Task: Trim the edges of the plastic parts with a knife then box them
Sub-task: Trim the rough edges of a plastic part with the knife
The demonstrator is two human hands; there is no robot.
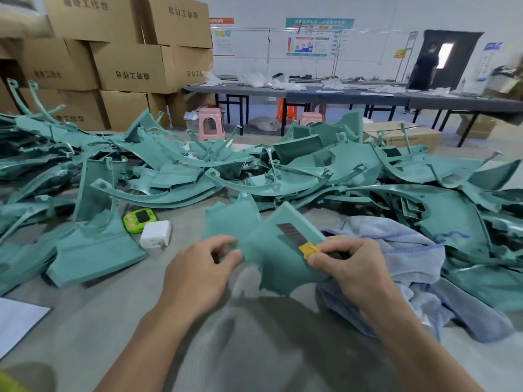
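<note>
Where 2 hands meet: 1 teal plastic part [264,244].
Left hand [195,275]: pinches its edge.
Right hand [351,267]: grips 1 knife [300,241], blade on part.
Left of left hand: 1 green gadget [140,219], 1 white charger [155,234].

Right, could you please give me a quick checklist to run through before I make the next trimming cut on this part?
1. Left hand has a grip on the plastic part at its left edge: ok.
2. Right hand pinches the knife near its yellow slider: ok.
3. Blade extended, lying against the part's face: ok.
4. Left fingers apart from the blade: ok.
5. Blade sharpness: cannot tell.
6. Box ready for the finished part: cannot tell; stacked cartons stand at the back left.
</note>
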